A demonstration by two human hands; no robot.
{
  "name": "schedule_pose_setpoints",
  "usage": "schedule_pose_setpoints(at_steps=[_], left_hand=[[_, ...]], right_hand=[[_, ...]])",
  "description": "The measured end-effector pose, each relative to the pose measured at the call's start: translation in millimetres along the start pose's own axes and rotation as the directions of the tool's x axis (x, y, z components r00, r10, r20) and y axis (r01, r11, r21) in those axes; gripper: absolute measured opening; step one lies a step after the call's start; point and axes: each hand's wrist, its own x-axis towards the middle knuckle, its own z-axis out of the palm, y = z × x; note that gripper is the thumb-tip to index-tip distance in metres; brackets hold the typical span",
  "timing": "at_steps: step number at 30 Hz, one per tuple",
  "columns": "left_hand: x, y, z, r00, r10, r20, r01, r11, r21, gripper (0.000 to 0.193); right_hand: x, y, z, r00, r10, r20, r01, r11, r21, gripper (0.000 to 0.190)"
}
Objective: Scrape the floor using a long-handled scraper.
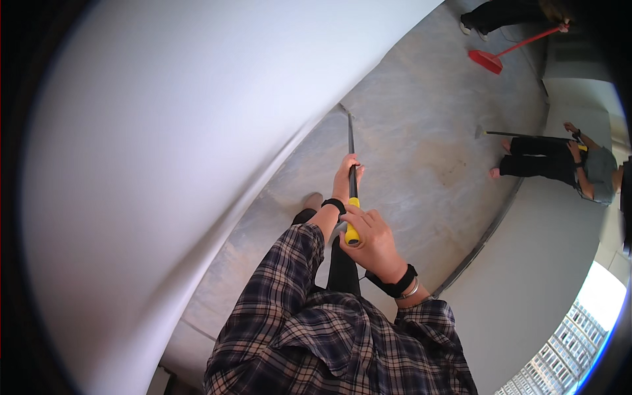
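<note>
A long dark pole (pixel 351 140) with a yellow end grip (pixel 352 234) slants away from my body. My left hand (pixel 344 178) is wrapped around the dark shaft ahead of the grip. Closer to me, my right hand (pixel 373 238) holds the yellow grip near its butt end. At the far end a small, flat tool head (pixel 344 108) meets the concrete floor (pixel 395 128) by the foot of the white wall (pixel 163 148). It looks like a floor scraper, though its blade is too small to make out clearly.
On the right a person (pixel 548 155) holds a similar pole tool (pixel 508 134). Another person (pixel 503 19) at the top right holds a red broom (pixel 486 61). A grey wall (pixel 523 247) bounds the floor at right. Dusty patches (pixel 447 160) mark the concrete.
</note>
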Motion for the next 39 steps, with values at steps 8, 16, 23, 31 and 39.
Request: schedule_pose_setpoints(at_steps=[8,16,23,31,39], left_hand=[[-21,7,-11,0.987,-0.021,-0.158,0.012,0.998,-0.057,0.017],[-25,33,-13,0.983,-0.073,-0.168,0.061,0.995,-0.079,0.015],[-28,40,-15,0.973,-0.124,-0.194,0.132,0.991,0.03,0.014],[-8,52,-11,0.947,-0.302,-0.114,0.302,0.953,-0.02,0.02],[80,77,49,0.987,0.016,0.16,-0.07,0.938,0.341,0.025]], right_hand=[[13,-23,-12,0.959,-0.123,0.254,0.116,0.992,0.046,0.034],[28,-2,-34,0.904,-0.206,0.376,0.163,0.976,0.143,0.038],[46,18,-52,0.883,-0.328,0.336,0.235,0.928,0.288,0.028],[61,40,-71,0.907,-0.274,0.321,0.19,0.944,0.27,0.028],[106,107,-171,0.932,0.278,0.233,-0.316,0.938,0.145,0.03]])
